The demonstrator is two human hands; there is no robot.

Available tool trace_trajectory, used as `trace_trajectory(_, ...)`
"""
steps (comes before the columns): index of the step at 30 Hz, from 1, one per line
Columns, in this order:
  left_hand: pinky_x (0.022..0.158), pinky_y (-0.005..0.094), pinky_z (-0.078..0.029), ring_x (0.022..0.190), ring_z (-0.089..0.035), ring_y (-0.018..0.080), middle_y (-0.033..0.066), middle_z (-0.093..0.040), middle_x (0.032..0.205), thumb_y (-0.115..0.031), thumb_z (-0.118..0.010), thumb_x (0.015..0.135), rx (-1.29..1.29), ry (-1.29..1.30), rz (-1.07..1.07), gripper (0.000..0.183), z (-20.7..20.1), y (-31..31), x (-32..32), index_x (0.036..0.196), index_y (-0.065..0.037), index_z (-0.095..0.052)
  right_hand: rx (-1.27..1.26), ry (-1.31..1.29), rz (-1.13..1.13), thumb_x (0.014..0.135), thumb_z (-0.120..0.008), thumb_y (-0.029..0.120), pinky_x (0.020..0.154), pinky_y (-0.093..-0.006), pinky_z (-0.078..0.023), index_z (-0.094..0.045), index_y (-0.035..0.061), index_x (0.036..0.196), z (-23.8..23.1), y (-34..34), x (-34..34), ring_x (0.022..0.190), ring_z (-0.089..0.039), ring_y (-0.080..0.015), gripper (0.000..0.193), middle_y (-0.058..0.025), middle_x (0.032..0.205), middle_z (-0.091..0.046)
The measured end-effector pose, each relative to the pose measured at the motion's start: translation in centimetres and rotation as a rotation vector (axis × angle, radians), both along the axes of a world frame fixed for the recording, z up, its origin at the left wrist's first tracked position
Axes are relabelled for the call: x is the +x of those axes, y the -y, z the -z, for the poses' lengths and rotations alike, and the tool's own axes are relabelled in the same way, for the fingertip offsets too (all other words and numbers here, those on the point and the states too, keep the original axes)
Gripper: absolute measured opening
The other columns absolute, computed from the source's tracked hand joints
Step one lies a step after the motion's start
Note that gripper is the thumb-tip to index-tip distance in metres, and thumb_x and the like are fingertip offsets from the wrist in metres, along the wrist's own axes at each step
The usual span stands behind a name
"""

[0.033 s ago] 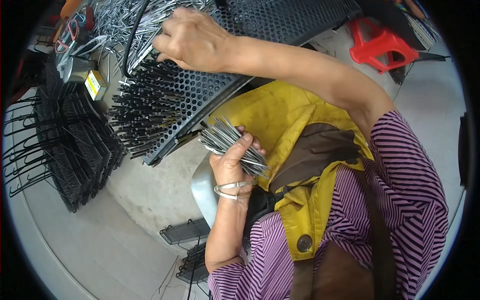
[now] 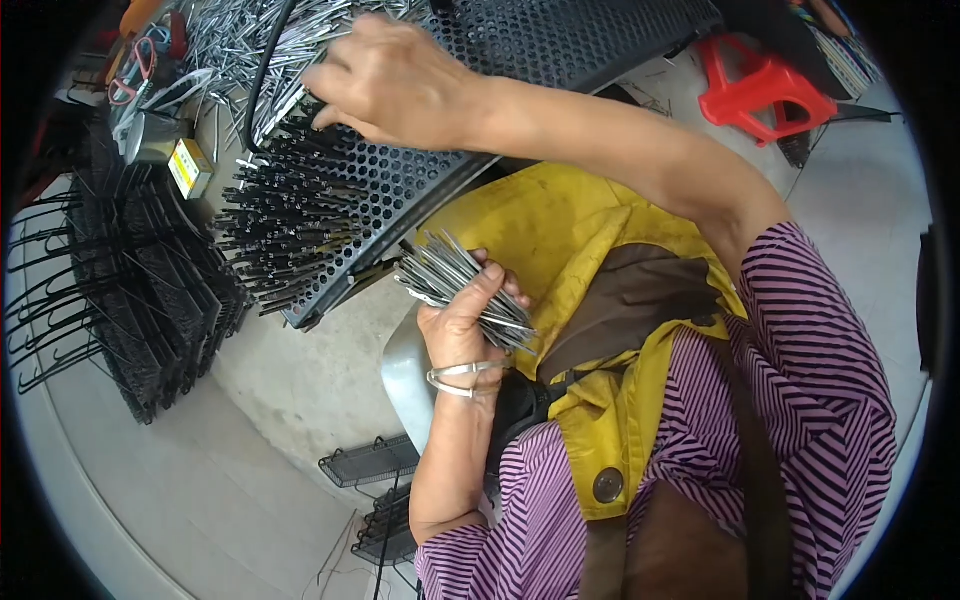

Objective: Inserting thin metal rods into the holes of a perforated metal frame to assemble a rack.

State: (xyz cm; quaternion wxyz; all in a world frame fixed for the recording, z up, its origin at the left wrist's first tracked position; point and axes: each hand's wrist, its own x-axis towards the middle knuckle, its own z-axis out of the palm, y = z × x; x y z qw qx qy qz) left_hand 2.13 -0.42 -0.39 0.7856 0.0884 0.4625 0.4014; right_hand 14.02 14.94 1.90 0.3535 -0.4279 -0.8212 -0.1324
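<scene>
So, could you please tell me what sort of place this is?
Probably a small workshop: a perforated black panel bearing dark rods, a heap of loose metal rods, and hooked black racks.

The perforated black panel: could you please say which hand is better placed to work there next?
Likely the right hand: it is at the perforated black panel, close to the dark rods, whereas the left hand is farther off and occupied with a bundle of grey rods.

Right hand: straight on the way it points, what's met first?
Likely the heap of loose silver rods, left of the right hand; depth is unclear, so it might pass above them.
</scene>
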Motion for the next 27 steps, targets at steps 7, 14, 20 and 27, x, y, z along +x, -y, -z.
trace_trajectory(7,0.050,0.0318,-0.049,0.058,-0.056,0.0206,0.0106,-0.056,0.068,0.005,-0.061,0.069,0.039,0.054,-0.016,0.020,-0.3,-0.3,0.3,0.087,0.003,-0.053,-0.729,-0.436,-0.157,0.071,-0.064,0.014,0.045,-0.0293,-0.043,-0.056,-0.0039,0.073,1.3,9.8,2.4,0.049,-0.054,-0.0184,0.019,-0.0129,0.059,-0.056)
trace_trajectory(14,0.050,0.0310,-0.051,0.059,-0.058,0.0217,0.0134,-0.058,0.072,0.007,-0.059,0.069,0.148,0.005,0.093,0.020,-0.3,0.0,0.3,0.088,0.005,-0.053,-1.435,-1.086,-0.235,0.073,-0.059,0.003,0.033,-0.0204,-0.039,-0.055,-0.0050,0.069,1.4,12.3,2.0,0.038,-0.049,-0.0093,0.010,-0.0071,0.055,-0.055)
trace_trajectory(20,0.054,0.0332,-0.053,0.065,-0.060,0.0263,0.0167,-0.058,0.077,0.005,-0.058,0.072,0.002,-0.074,0.069,0.018,-0.8,0.0,0.6,0.089,0.005,-0.052,-1.285,-1.070,-0.082,0.074,-0.060,0.004,0.049,-0.0183,-0.043,-0.057,-0.0031,0.070,2.3,11.8,3.5,0.057,-0.055,-0.0087,0.008,-0.0068,0.064,-0.059)
trace_trajectory(27,0.048,0.0310,-0.050,0.057,-0.058,0.0236,0.0149,-0.057,0.070,0.004,-0.060,0.071,0.047,-0.047,0.078,0.016,-0.3,0.2,0.5,0.084,0.004,-0.052,-1.279,-1.319,-0.163,0.077,-0.058,0.006,0.049,-0.0204,-0.047,-0.056,-0.0027,0.078,1.5,10.3,5.0,0.058,-0.057,-0.0110,0.009,-0.0101,0.071,-0.060)
